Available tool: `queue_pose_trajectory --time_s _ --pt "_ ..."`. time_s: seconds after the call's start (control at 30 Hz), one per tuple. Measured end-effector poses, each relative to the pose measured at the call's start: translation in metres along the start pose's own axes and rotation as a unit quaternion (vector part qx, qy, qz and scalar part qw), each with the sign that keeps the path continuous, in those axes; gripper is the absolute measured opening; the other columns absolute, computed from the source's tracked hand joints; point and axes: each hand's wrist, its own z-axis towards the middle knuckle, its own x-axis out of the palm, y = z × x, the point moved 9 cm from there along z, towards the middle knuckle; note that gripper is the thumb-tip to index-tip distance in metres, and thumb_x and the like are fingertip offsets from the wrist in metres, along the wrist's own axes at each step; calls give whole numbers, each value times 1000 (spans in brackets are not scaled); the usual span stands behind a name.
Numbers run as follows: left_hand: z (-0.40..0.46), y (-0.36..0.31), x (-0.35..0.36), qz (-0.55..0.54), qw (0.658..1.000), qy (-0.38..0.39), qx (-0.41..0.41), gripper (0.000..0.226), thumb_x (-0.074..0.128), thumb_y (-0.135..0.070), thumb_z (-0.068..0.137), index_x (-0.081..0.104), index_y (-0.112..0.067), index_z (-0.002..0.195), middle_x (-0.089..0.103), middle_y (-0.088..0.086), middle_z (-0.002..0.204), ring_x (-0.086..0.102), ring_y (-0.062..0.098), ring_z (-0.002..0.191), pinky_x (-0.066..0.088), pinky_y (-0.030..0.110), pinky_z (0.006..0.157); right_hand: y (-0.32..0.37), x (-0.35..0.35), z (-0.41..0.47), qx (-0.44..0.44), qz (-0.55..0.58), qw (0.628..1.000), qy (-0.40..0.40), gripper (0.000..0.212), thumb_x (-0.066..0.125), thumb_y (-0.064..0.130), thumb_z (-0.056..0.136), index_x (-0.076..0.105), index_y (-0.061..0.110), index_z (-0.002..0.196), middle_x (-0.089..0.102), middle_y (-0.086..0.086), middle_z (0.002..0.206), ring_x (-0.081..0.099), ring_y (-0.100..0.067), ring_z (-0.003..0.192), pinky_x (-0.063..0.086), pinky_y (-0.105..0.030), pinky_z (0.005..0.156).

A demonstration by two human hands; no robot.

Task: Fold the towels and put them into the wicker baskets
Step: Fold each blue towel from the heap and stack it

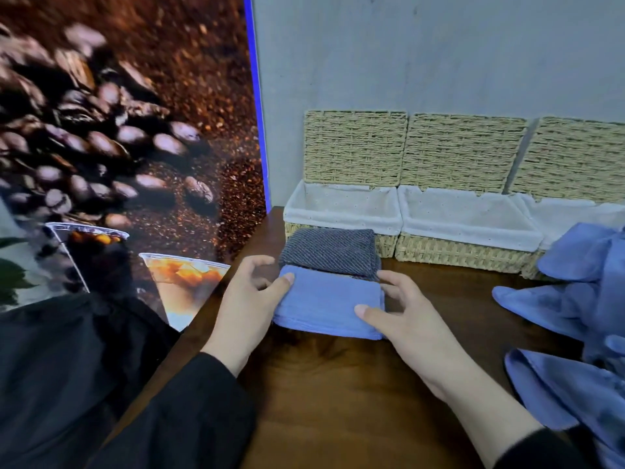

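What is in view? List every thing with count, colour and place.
folded blue towel: one, light blue, on the table, between both hands.
folded dark towel: one, dark grey-blue, just behind the blue one.
wicker baskets: three, straw with white liners, lids up, along the wall.
unfolded towels: a heap, blue, at the table's right edge.
table: one, dark brown wood.
coffee poster: one, brown, on the left.
left hand: thumb on the blue towel's left edge.
right hand: fingers round its right edge.

The brown wooden table [338, 401] holds three wicker baskets [463, 247], two folded towels [329, 301], and loose blue cloths [568, 333].
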Motion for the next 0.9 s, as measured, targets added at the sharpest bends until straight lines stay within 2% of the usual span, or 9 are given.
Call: queue_pose_trajectory --time_s 0.07,0.13,0.2,0.3,0.4,0.5,0.63,0.77,0.9 --pt "10 5 -11 31 999 -22 -1 33 76 -43 85 55 -38 109 69 9 81 66 20 78 50 42 71 11 8 5 -23 -84 996 -36 55 82 42 81 51 39 127 58 21 125 69 -4 94 54 -20 80" --pt "18 7 -16 87 996 -26 2 36 75 -44 85 54 -35 112 70 -2 85 66 12 83 51 36 75 24 16 7 -77 -213 971 -74 45 77 47 84 53 37 121 52 19 120 63 -5 92 49 -20 75" --pt "21 3 -18 137 990 -31 29 37 76 -42 86 57 -33 117 65 -9 101 62 8 93 51 32 83 33 24 7 -128 -300 941 -94 42 70 49 89 56 32 124 46 17 121 56 -5 99 48 -24 84" --pt "12 -26 -9 161 972 -17 168 22 75 -30 89 68 -29 109 58 -12 113 57 2 104 46 23 94 46 26 0 -193 -310 924 -113 41 59 46 95 59 25 130 43 12 126 52 -10 113 47 -32 98" --pt "-5 -48 16 213 935 56 279 20 64 -43 89 78 -28 90 64 -15 114 56 6 111 40 36 100 50 32 -11 -227 -379 889 -121 41 47 51 98 67 26 123 49 9 126 52 -14 114 45 -41 94" --pt "-9 -44 29 264 916 102 285 37 53 -55 89 78 -30 78 68 -19 108 55 4 108 38 46 98 44 38 -14 -218 -399 884 -111 47 40 56 97 69 28 121 50 10 131 50 -13 120 42 -43 98" --pt "-22 -56 28 264 911 63 312 33 51 -48 94 78 -29 93 69 -17 106 58 6 105 41 45 96 52 36 -18 -225 -353 901 -111 46 41 52 99 66 25 126 49 11 137 46 -9 126 40 -39 104" --pt "-62 -78 51 229 905 34 357 34 50 -38 97 69 -21 119 65 -9 113 57 12 109 38 32 97 56 18 -42 -205 -330 913 -127 45 38 52 100 66 25 124 50 12 136 47 -8 126 42 -38 102" --pt "-95 -88 85 202 911 103 344 49 46 -45 97 46 -32 144 54 -21 116 41 -12 111 27 15 102 53 -31 -74 -193 -354 900 -167 43 40 50 100 64 27 127 53 14 131 50 -9 123 45 -40 99"
